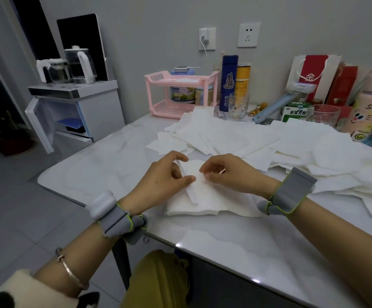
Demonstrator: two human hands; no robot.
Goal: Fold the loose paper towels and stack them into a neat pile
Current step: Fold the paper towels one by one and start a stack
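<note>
The white paper towel (193, 177) you are working on sits in the centre of the frame, raised slightly between your hands and half folded, with a narrow flap of it hanging down toward you. Your left hand (165, 174) pinches its left edge between thumb and curled fingers; your right hand (227, 172) pinches the right edge the same way, fingers bent in around the paper. The two hands are close together, thumbs almost meeting over the sheet.

Directly beneath them lies a low pile of folded towels (214, 204), flat on the white marble-patterned table (87, 172), near its front edge. Beyond the pile, spreading from the centre to the right edge of the frame, the loose white paper towels (274, 141) lie in an overlapping heap.

Each of your wrists carries a grey fabric band (291, 192) edged in green, and a thin metal bangle (71, 272) circles your left forearm at lower left.

At the back of the table, upper centre, stands a pink plastic two-tier rack (158, 80) holding tins. To its right are a tall blue bottle (229, 83), a yellow cylindrical canister (243, 78) and a clear drinking glass (238, 106). Farther right is a red and white paper gift bag (314, 72), and at the far right edge a pink cartoon-printed flask (365, 116). At upper left, off the table, a white cabinet (100, 107) carries a kettle.
</note>
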